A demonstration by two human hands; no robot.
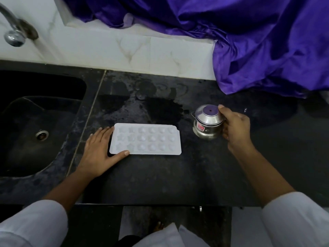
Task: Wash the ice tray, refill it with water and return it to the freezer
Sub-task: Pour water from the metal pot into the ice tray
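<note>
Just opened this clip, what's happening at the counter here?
A person stands at a dark counter beside a sink. Their left hand lies flat against the left end of a white ice tray, which sits flat on the counter. Their right hand grips a small steel pot standing to the tray's right. The counter behind the tray is wet. Whether the tray holds water cannot be told.

Kitchen. Stone counter (pixel 195 175) under left hand (pixel 98 150) and right hand (pixel 235 127); sink (pixel 26 148) left of left hand, tap (pixel 12 31) beyond it, tiled wall (pixel 124 50) past both.
</note>
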